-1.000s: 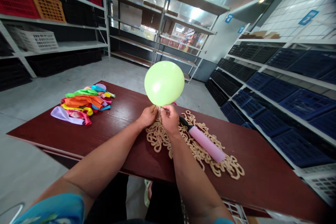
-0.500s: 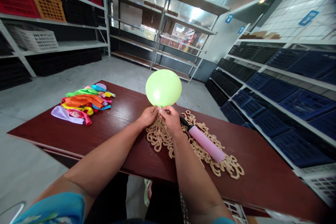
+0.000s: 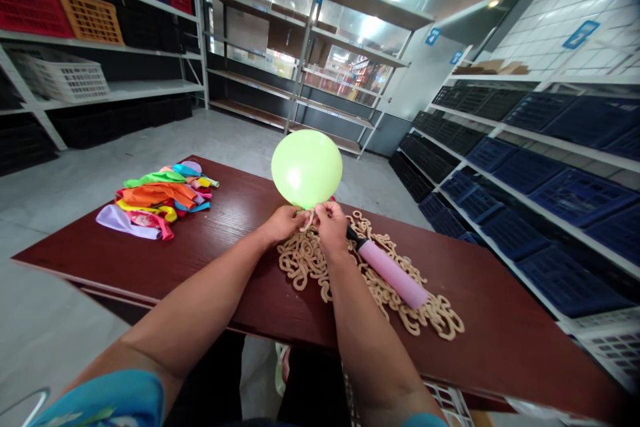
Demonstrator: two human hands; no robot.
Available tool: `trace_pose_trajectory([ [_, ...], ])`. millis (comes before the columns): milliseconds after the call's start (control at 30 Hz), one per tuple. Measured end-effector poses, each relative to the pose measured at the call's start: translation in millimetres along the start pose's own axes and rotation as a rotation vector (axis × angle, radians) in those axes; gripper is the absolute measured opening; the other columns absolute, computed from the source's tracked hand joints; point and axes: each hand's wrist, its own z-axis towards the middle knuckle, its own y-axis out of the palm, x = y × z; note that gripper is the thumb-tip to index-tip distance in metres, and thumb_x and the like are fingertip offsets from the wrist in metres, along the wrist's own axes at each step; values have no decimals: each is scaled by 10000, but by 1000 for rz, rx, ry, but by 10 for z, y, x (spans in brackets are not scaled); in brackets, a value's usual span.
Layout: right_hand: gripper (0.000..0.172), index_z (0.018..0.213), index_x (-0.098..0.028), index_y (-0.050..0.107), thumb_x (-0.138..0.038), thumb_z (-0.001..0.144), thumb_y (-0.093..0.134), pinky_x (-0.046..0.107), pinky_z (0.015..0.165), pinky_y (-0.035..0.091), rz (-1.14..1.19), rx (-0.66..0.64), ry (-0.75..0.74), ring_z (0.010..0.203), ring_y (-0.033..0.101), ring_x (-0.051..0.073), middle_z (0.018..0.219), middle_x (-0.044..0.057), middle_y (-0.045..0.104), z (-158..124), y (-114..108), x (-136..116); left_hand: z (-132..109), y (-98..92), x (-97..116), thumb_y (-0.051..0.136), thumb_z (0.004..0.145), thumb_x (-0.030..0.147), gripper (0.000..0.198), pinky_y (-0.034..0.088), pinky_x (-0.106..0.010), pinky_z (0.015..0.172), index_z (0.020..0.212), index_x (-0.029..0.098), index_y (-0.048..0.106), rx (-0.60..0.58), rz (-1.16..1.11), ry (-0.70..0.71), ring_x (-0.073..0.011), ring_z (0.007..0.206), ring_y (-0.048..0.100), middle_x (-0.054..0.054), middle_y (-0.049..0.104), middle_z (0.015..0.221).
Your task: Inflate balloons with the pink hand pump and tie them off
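A blown-up light green balloon [image 3: 307, 168] stands above the dark red table [image 3: 215, 260]. My left hand [image 3: 283, 223] and my right hand [image 3: 331, 224] meet at its neck, both with fingers pinched closed on it. A loop of the beige clip strip [image 3: 380, 287] rises between my fingers at the neck. The rest of the strip lies in a tangled heap under and right of my hands. A pink hand pump [image 3: 390, 268] rests on that heap, just right of my right hand.
A pile of flat balloons [image 3: 157, 199] in several colours lies at the table's far left. Metal shelves with red, orange and white crates [image 3: 65, 20] line the left wall; shelves of dark blue crates [image 3: 540, 180] line the right. A white crate [image 3: 453, 403] sits below the table's near edge.
The balloon has dropped a little and drifted left. My fingers have shifted at the neck, and a loop of the beige strip now shows between them.
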Motion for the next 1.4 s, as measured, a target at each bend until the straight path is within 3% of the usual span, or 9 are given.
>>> trace_pose_trajectory([
  [200,201,775,-204,512,-401,734,521,268,624,424,-246,157,-141,671,535,152,688,-3,582,22,-60,52,-74,12,76,588,747,430,310,111,-199,360,644,159,479,-272,-136,-69,-30,347,198,70,277,437],
  [433,203,772,-189,503,-391,765,494,264,675,406,-314,207,-233,677,498,129,725,-16,549,-1,-25,68,-76,-50,111,692,666,368,325,77,-180,360,635,157,446,-352,-237,-222,-12,350,179,82,276,453],
  [567,194,771,-192,494,-386,778,485,267,692,403,-346,215,-237,687,494,130,735,-13,539,-5,-13,73,-67,-63,84,670,680,384,317,68,-189,362,634,164,447,-364,-252,-219,-17,345,155,88,245,432],
  [733,166,769,-189,480,-354,786,472,267,690,399,-412,197,-271,690,489,134,748,-2,532,1,-9,96,-33,-49,34,586,715,471,330,47,-202,370,645,166,481,-226,-214,-206,-27,348,116,88,205,441],
  [833,161,765,-189,485,-348,791,474,263,699,391,-481,137,-320,710,487,137,764,6,535,-8,7,146,14,-66,-27,494,733,577,423,74,-217,367,713,159,559,-44,-118,-167,-46,343,124,85,206,414],
  [967,189,754,-192,507,-361,815,451,258,705,373,-592,12,-357,736,483,144,778,18,547,-6,41,252,82,-130,-133,530,712,541,408,235,-226,408,722,148,639,276,183,-92,-84,388,313,43,357,398],
  [1067,244,687,-195,511,-363,838,416,254,675,344,-723,-90,-318,704,470,144,721,15,546,6,60,324,132,-187,-199,502,734,481,360,336,-230,504,675,168,670,432,396,-53,-119,509,463,5,515,495],
  [1267,215,682,-193,535,-340,823,465,239,638,296,-865,-268,-272,715,477,133,734,14,565,7,80,371,270,-231,-213,460,743,357,301,399,-232,744,696,206,716,512,645,42,-166,840,568,-56,640,827],
  [1400,195,699,-195,537,-336,821,478,245,632,281,-895,-275,-274,714,474,136,745,14,560,-10,83,357,427,-202,-111,463,730,349,302,414,-232,700,695,198,722,500,707,4,-169,789,582,-68,652,817],
])
